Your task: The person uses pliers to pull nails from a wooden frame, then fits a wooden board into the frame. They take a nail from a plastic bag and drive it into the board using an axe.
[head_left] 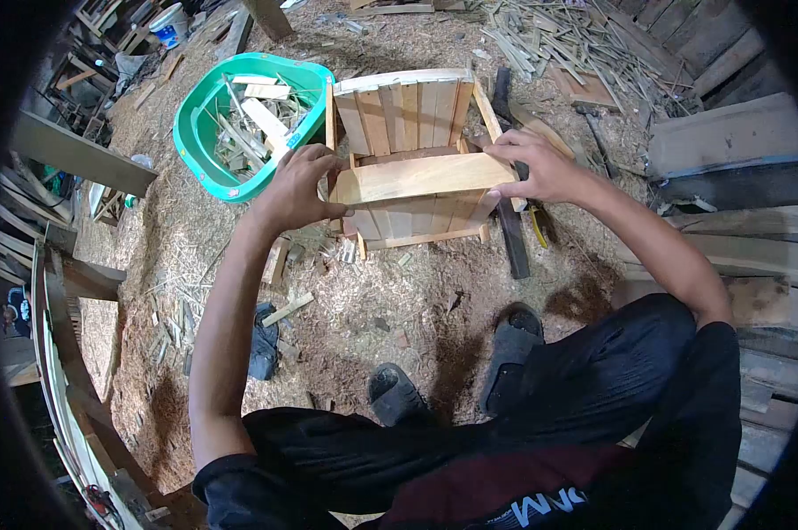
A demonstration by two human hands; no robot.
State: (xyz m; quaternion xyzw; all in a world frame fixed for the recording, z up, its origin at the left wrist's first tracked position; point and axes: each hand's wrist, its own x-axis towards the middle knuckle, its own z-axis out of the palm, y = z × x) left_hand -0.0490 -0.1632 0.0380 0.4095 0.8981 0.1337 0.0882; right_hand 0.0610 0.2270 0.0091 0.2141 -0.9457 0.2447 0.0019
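A small slatted wooden chair [405,117] stands in front of me on the ground, its backrest on the far side. Across it, over the seat area, lies a flat wooden board [424,177], held level between both hands. My left hand [304,184] grips the board's left end, thumb at the near edge and fingers over the far side. At the other end, my right hand [533,168] pinches the board with thumb below and fingers on top. More slats of the chair show just under the board's near edge.
A green plastic basin [187,132] with wood scraps sits left of the chair. Right of it lie a dark bar [512,238] and a yellow-handled tool [540,223]. Stacked planks [726,141] line the right side; wood shavings cover the ground.
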